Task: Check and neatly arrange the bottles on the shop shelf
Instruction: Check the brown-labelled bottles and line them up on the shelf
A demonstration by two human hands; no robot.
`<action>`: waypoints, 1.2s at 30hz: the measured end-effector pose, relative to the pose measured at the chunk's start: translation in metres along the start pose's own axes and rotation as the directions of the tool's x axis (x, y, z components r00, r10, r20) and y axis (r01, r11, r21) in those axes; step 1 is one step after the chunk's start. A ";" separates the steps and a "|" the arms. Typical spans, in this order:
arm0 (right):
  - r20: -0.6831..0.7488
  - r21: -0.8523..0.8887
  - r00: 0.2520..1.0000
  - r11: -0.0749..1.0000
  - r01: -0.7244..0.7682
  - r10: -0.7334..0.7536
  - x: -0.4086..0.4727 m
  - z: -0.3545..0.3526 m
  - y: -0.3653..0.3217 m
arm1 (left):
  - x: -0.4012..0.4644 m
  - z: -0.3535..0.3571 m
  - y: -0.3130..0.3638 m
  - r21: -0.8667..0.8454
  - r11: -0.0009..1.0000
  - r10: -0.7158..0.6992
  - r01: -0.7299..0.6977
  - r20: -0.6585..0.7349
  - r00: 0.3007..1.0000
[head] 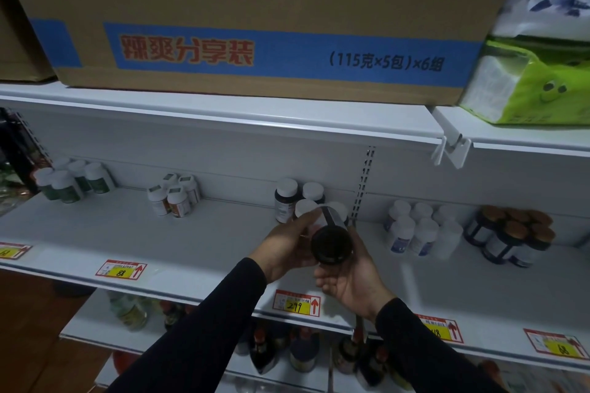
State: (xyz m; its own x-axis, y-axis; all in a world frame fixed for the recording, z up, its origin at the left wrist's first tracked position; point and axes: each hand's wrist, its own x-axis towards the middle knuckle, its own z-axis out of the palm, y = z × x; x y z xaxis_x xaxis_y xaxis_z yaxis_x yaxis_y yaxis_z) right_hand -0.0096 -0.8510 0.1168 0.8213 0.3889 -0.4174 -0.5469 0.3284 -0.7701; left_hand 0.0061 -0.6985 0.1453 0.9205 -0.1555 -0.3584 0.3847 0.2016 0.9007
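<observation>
Right, both hands are up in front of the white metal shelf [198,242], and between them sits a dark round bottle with a pale label [332,241], tipped so its black base faces the camera. The left hand [287,249] holds it from the left, fingers [306,222] curled round the upper side of the body. The right hand [351,281] cups it from below and to the right, palm turned up, thumb against the bottle's right edge; its fingers are bent under the base. The bottle hangs above the shelf board, just in front of a small cluster of dark white-capped bottles [287,198] near the back panel. Off to the left stand a group of green-labelled white-capped bottles [73,180] and a group of small orange-labelled bottles [175,196]. To the right, a cluster of white bottles [421,231], then dark jars with brown lids [514,236]. A yellow price tag reading 299 [297,303] sits on the shelf edge below the hands. Overhead, a brown cardboard box with a blue band [255,25].
</observation>
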 end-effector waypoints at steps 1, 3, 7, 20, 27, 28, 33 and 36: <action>0.009 -0.007 1.000 1.000 0.003 -0.003 0.001 0.001 -0.001 | -0.001 0.000 -0.001 0.000 1.000 -0.006 0.006 -0.011 1.000; 0.025 -0.020 1.000 1.000 0.010 -0.010 0.002 0.002 -0.001 | -0.002 0.000 -0.001 0.004 1.000 -0.016 0.016 -0.019 1.000; 0.036 -0.022 0.999 1.000 0.009 -0.008 0.004 0.002 0.000 | -0.003 0.000 0.000 0.032 0.999 -0.035 0.036 -0.026 0.999; -0.058 0.249 0.997 0.966 0.069 -0.056 0.006 0.001 -0.002 | -0.003 -0.005 0.007 0.297 0.880 0.358 -0.370 0.097 0.929; -0.091 0.256 0.994 0.963 0.080 -0.059 0.010 -0.002 -0.001 | 0.000 -0.004 0.000 0.362 0.857 0.351 -0.366 0.110 0.930; -0.095 0.252 0.994 0.965 0.079 -0.057 0.010 -0.003 0.000 | 0.000 -0.004 -0.001 0.364 0.857 0.349 -0.365 0.112 0.930; -0.109 0.211 0.993 0.975 0.067 -0.045 0.010 -0.007 0.002 | 0.002 -0.004 -0.004 0.362 0.858 0.348 -0.365 0.114 0.930; -0.129 0.197 0.991 0.978 0.063 -0.038 0.010 -0.010 0.002 | 0.002 -0.001 -0.004 0.376 0.852 0.352 -0.365 0.104 0.930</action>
State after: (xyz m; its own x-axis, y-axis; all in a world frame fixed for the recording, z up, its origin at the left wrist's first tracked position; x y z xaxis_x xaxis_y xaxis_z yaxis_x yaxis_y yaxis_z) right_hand -0.0011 -0.8552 0.1058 0.8554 0.2619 -0.4469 -0.5154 0.5156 -0.6844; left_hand 0.0062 -0.6982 0.1406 0.9847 -0.1738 0.0096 -0.0335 -0.1350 0.9903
